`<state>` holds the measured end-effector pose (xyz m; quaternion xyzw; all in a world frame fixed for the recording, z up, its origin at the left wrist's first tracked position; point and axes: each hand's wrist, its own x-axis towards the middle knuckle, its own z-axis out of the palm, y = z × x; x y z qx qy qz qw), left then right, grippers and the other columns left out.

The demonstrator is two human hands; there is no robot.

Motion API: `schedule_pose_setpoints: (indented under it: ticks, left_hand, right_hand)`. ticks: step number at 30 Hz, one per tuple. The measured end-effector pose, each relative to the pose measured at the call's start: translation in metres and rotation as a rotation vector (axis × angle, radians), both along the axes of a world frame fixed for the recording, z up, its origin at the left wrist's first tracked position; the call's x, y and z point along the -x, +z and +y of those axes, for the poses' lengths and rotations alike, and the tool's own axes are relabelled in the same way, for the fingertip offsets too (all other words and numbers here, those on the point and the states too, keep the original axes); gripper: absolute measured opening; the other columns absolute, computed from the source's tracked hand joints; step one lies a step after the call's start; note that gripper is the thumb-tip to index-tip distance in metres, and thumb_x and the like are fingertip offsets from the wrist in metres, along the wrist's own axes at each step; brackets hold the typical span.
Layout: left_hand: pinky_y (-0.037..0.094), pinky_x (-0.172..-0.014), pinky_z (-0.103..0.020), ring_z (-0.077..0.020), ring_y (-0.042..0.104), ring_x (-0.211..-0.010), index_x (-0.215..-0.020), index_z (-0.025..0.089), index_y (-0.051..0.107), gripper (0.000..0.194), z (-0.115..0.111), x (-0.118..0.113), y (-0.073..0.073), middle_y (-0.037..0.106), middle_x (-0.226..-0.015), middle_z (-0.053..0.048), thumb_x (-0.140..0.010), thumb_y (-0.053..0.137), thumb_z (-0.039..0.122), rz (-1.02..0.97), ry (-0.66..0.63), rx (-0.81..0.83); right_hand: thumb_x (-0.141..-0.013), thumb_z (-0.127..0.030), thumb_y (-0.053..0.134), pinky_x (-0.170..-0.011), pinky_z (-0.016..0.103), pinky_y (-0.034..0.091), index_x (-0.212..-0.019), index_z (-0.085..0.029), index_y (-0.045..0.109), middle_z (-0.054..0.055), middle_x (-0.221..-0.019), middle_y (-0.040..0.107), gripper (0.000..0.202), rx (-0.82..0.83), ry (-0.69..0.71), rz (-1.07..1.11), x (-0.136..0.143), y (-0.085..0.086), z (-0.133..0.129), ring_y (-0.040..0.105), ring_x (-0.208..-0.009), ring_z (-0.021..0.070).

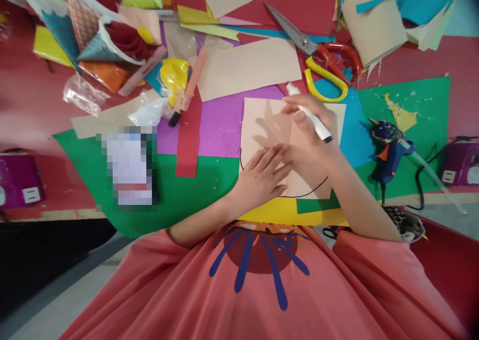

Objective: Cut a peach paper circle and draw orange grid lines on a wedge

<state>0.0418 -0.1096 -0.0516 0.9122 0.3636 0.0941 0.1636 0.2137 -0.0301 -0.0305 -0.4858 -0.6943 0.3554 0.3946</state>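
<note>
While our right grip (313, 138) holds the marker (318, 126), let's pin the paper (271, 128) under our spread, empty left grip (261, 174).

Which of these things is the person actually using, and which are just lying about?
Seemingly in use:
white cylindrical marker, held in the right hand;
beige rectangular paper sheet, under the left hand.

Apparently just lying about:
metal scissors with red and yellow handles;
dark blue glue gun;
narrow red paper strip.

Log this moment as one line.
left hand: flat on beige sheet | right hand: holding white marker above sheet | sheet: curved dark line | glue gun: right of sheet | scissors: beyond sheet
</note>
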Motion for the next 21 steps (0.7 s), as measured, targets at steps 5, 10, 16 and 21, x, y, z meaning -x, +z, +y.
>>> schedule_pose_setpoints:
  ticks: [5, 10, 16, 21]
  left_hand:
    - [0.041, -0.113, -0.046, -0.0285, 0.052, -0.131, -0.126, 0.012, 0.057, 0.039, 0.000, 0.001, -0.006, 0.058, -0.136, -0.016, -0.095, 0.055, 0.035, -0.139, -0.009, -0.080]
    - [0.050, -0.106, -0.041, -0.0249, 0.063, -0.119, -0.115, 0.011, 0.063, 0.027, -0.007, 0.003, -0.008, 0.071, -0.117, -0.013, -0.095, 0.054, 0.026, -0.212, 0.025, -0.180]
    - [0.050, -0.106, -0.037, -0.0216, 0.063, -0.119, -0.121, 0.007, 0.060, 0.029, -0.015, 0.010, -0.008, 0.071, -0.115, -0.013, -0.096, 0.049, 0.018, -0.169, -0.047, -0.147]
    - [0.054, -0.100, -0.039, -0.0234, 0.067, -0.111, -0.116, 0.009, 0.063, 0.028, -0.016, 0.011, -0.008, 0.073, -0.107, -0.012, -0.097, 0.047, 0.020, -0.125, -0.050, -0.115]
  right_hand:
    - [-0.094, -0.055, 0.047, -0.061, 0.026, 0.052, -0.100, -0.021, 0.059, -0.002, -0.074, 0.056, 0.036, 0.422, 0.117, 0.364, 0.017, -0.008, -0.026, 0.058, -0.065, 0.0119]
    - [-0.091, -0.035, 0.059, -0.076, 0.028, 0.054, -0.100, -0.020, 0.065, 0.003, -0.096, 0.068, 0.020, 0.359, 0.178, 0.247, 0.021, -0.013, -0.033, 0.065, -0.085, 0.0130]
    - [-0.090, -0.030, 0.060, -0.070, 0.023, 0.052, -0.097, -0.017, 0.068, 0.002, -0.093, 0.072, 0.017, 0.367, 0.228, 0.212, 0.021, -0.013, -0.034, 0.066, -0.082, 0.0116]
    - [-0.090, -0.034, 0.059, -0.075, 0.026, 0.052, -0.096, -0.018, 0.070, 0.003, -0.095, 0.073, 0.020, 0.366, 0.286, 0.133, 0.022, -0.011, -0.035, 0.066, -0.086, 0.0140]
